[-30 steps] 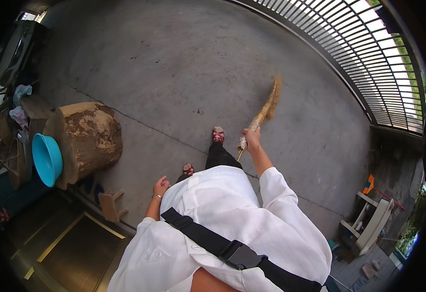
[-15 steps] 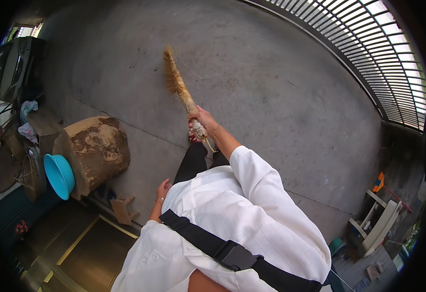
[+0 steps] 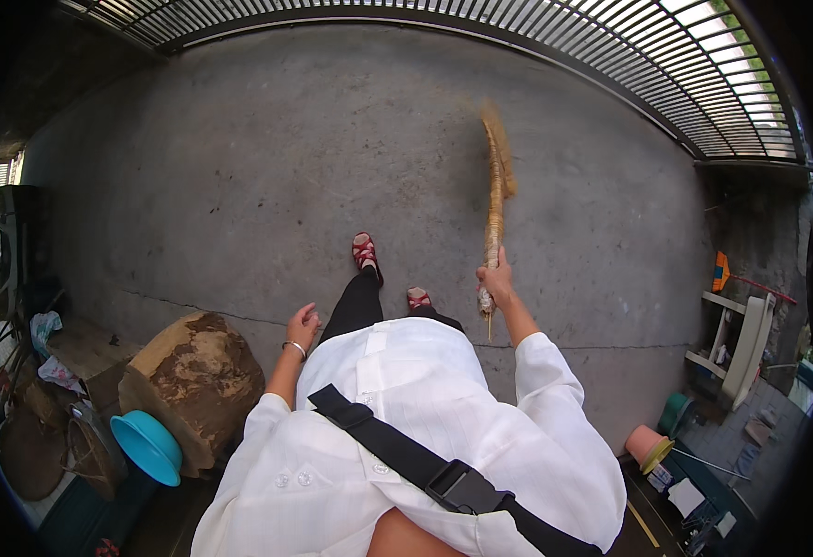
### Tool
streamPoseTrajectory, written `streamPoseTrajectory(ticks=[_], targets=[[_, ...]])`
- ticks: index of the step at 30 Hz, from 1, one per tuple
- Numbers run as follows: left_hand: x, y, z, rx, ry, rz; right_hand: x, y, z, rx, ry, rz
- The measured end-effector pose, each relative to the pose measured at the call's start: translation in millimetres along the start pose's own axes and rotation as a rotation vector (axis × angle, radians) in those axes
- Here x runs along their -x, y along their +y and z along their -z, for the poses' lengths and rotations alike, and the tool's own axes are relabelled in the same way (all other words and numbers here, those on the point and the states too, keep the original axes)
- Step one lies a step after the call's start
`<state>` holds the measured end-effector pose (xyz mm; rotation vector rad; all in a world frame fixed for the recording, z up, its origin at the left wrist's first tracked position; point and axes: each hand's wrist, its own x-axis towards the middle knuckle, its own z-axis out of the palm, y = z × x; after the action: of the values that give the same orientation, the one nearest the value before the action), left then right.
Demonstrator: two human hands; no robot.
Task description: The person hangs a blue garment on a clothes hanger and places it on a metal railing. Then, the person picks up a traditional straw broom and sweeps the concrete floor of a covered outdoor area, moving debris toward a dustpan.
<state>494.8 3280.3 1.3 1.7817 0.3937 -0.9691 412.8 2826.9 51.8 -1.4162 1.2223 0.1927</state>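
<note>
Right hand: grip closed around the pale-wrapped handle of a tan straw broom, a bit ahead of the butt, with a short stub and a thin loose strand sticking out toward the body. Left hand: holds nothing, grip loosely spread, fingers part-curled, hanging beside the hip, wearing a silver-coloured bracelet.

Broom is out front, right of the two red sandals, pointing away from the body over the grey concrete floor. Bristles are at the far end, fanned to the right of the bound spine. Tip is blurred; can't tell whether it touches the floor.

Handling, my read: light, one hand is enough. Bound spine looks fairly stiff, bristle end soft and springy. Not fragile as a whole, though loose straws could shed. The wrap may be a little slick, can't confirm from here. Best hold is the wrapped handle, where the hand already sits; gripping up by the bristles would lose reach and bend the straw.

Around it: dark metal slatted gate well beyond the bristles; thick brown log section lower left, round turquoise plastic basin just beside it.
</note>
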Motion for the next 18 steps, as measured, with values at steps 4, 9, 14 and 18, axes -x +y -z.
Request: streamPoseTrajectory(ticks=[4,9,14,18], targets=[[30,214,-13,0.558,-0.330,-0.072,-61,-15,-22,-0.329,0.186,-0.166],[114,405,-29,0.493,-0.901,-0.675,-31,-54,-106,-0.285,0.012,-0.229],[188,447,-50,0.782,-1.405,-0.518,19,-97,-143,-0.299,-0.392,-0.263],[210,464,-70,0.912,-1.615,-0.653,35,-120,-134,-0.414,-0.479,-0.237]])
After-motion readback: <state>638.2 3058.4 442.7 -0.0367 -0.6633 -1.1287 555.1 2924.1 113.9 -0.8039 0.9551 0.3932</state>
